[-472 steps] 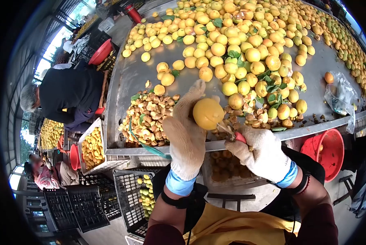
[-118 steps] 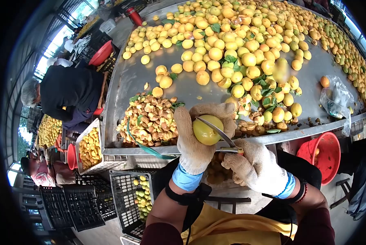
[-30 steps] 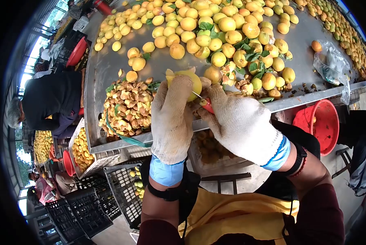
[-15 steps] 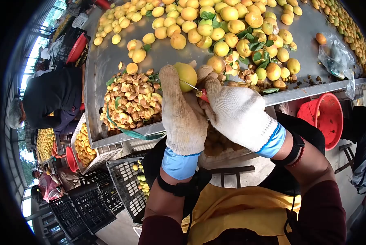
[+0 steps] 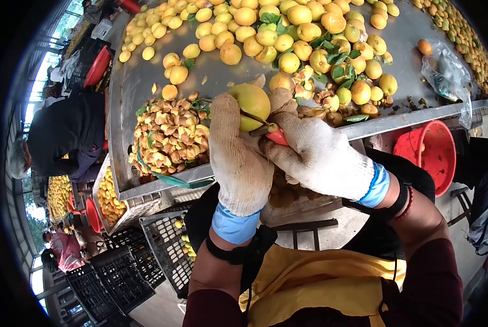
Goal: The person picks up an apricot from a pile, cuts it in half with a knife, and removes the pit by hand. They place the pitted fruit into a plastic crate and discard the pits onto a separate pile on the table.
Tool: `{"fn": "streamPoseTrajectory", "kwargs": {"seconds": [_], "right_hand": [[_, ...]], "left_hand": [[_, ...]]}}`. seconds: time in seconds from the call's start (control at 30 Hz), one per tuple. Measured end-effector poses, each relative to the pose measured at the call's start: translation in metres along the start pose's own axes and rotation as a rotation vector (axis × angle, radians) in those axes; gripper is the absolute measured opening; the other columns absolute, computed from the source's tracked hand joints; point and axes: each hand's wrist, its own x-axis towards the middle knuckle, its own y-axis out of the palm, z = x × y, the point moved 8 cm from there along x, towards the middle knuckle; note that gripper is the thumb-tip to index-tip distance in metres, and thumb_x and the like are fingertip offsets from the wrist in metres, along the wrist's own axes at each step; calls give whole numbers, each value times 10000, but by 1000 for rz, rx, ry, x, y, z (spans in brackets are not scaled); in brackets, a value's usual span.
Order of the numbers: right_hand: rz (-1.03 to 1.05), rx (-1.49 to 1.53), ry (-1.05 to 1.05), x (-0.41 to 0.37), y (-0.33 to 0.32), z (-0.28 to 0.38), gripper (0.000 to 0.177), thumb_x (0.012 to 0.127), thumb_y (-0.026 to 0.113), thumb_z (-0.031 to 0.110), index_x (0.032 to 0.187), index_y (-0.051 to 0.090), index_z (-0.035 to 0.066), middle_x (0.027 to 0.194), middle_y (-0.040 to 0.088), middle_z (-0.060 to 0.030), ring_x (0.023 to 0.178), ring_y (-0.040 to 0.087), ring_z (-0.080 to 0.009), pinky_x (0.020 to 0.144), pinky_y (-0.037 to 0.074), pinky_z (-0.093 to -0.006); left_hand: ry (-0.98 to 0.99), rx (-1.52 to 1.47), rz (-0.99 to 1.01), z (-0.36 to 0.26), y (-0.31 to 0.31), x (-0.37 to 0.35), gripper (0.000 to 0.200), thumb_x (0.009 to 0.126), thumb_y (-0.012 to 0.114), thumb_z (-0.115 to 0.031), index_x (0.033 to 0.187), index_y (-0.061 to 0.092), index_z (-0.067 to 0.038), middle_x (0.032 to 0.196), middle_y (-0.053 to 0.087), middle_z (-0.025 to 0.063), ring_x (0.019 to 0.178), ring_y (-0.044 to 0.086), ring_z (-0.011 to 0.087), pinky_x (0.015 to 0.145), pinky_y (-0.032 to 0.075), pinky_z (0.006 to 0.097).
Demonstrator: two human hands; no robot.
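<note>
One yellow-green fruit (image 5: 252, 101), folks, pinched in the gloved left hand (image 5: 238, 166) above the metal table's (image 5: 137, 82) near side, while the gloved right hand (image 5: 325, 158) curls tight round a red-handled blade (image 5: 278, 135), metal meeting fruit, brownish scraps (image 5: 170, 133) heaped leftward

Yellow fruit (image 5: 251, 102) ptly hidden by L hand (image 5: 239, 158).

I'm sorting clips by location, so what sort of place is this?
Probably a fruit-processing shed: a broad metal table bears heaps of yellow fruit and a pile of scraps, with black crates nearby.
</note>
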Motion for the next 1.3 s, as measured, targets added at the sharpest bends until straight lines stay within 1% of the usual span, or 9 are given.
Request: {"fn": "streamPoseTrajectory", "kwargs": {"seconds": [0.13, 0.2, 0.23, 0.33, 0.47, 0.6, 0.77, 1.03, 1.3], "right_hand": [[129, 260, 175, 5, -7, -1, 287, 978, 651, 307, 957, 635, 21, 744, 673, -171, 644, 705, -330, 562, 549, -422], [375, 636, 381, 1, 2, -1, 256, 1011, 644, 186, 1175, 609, -7, 672, 605, -32, 546, 613, -105, 488, 472, -261], [319, 512, 297, 3, -3, -5, 237, 993, 633, 242, 980, 642, 6, 704, 678, -102, 584, 699, -179, 558, 542, -312], [182, 186, 89, 6, -28, -13, 214, 992, 632, 199, 1009, 637, -14, 667, 656, -80, 544, 683, -155, 506, 524, -313], [-94, 678, 307, 14, -62, -21, 279, 972, 684, 263, 1114, 669, 24, 709, 637, 2, 457, 460, -36, 421, 381, -215], [24, 382, 209, 25, -40, -2, 423, 927, 752, 316, 1213, 663, 16, 876, 723, -90, 845, 692, -178, 768, 548, -322], [68, 621, 309, 20, -26, -18, 389, 967, 690, 350, 1112, 647, -9, 734, 657, -41, 528, 567, -84, 477, 460, -240], [156, 691, 455, 16, -23, -21, 340, 977, 692, 361, 1108, 646, 51, 743, 630, -4, 455, 528, -60, 379, 417, -209], [121, 680, 479, 12, -18, -23, 340, 994, 686, 340, 1182, 627, 64, 797, 670, -10, 414, 536, -71, 354, 415, -195]], "left_hand": [[10, 6, 78, -5, 5, 3, 520, 1119, 418, -387, 1419, 474, 35, 1282, 651, 203, 1217, 631, 310, 1079, 502, 478], [-53, -1, 66, -11, 9, 5, 478, 1104, 434, -317, 1411, 479, 46, 1290, 649, 215, 1180, 652, 326, 1061, 512, 498], [-48, -2, 65, -14, 9, 6, 478, 1104, 434, -317, 1411, 479, 46, 1290, 649, 215, 1180, 652, 326, 1061, 512, 498], [36, 95, -25, -29, -8, 13, 494, 1077, 443, -314, 1399, 485, 58, 1295, 604, 285, 1086, 673, 346, 949, 581, 511], [5, 177, -24, -27, -26, 17, 416, 1064, 451, -230, 1380, 527, 30, 1244, 629, 192, 1020, 667, 262, 909, 590, 451], [248, 715, 4, -13, 5, 8, 408, 973, 611, -54, 1368, 545, 24, 1213, 671, 176, 1106, 684, 259, 961, 549, 333], [428, 1157, -20, -15, 12, -5, 495, 924, 666, -84, 1383, 524, 34, 1312, 652, 231, 1201, 670, 319, 1021, 530, 374], [582, 1169, 204, -23, 33, -8, 522, 875, 654, -56, 1377, 524, 4, 1268, 667, 231, 1095, 706, 403, 910, 589, 439], [320, 1285, 49, -15, 14, -8, 495, 846, 678, -30, 1327, 562, -37, 1234, 677, 208, 1059, 717, 387, 900, 595, 414]]}}
